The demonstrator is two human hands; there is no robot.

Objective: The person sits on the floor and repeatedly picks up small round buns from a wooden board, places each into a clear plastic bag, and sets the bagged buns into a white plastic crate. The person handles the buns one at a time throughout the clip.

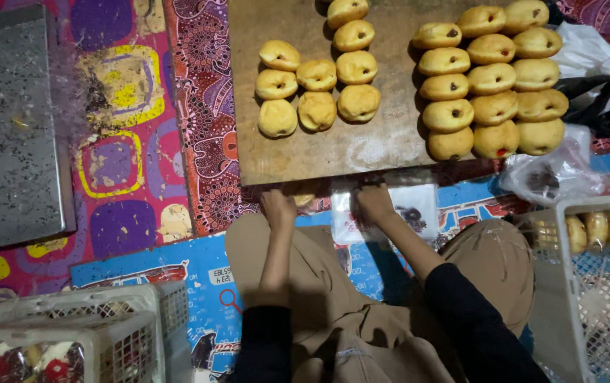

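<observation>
Tan trousers [333, 312] and dark sleeves fill the near edge of a view looking straight down at a seated person's lap. At the lower left, two white plastic crates [106, 333] are cut off by the frame, one holding wrapped goods too blurred to make out; a third white crate [574, 284] at the right holds a row of bagged buns. Just past the knees, the left hand [277, 208] is curled around a pale bun [303, 199], mostly hidden behind the fingers. The right hand [374, 203] pinches the top edge of a clear plastic bag [404, 209] lying on the patterned floor mat; how tightly it grips is hard to tell. Beyond both hands lies a brown wooden board [362, 152] carrying two groups of golden filled buns [493, 78], the topmost cut off by the frame. Crumpled plastic bags [589, 57] sit to the right of the board. A grey metal tray [7, 135], speckled with crumbs, rests at the far left.
</observation>
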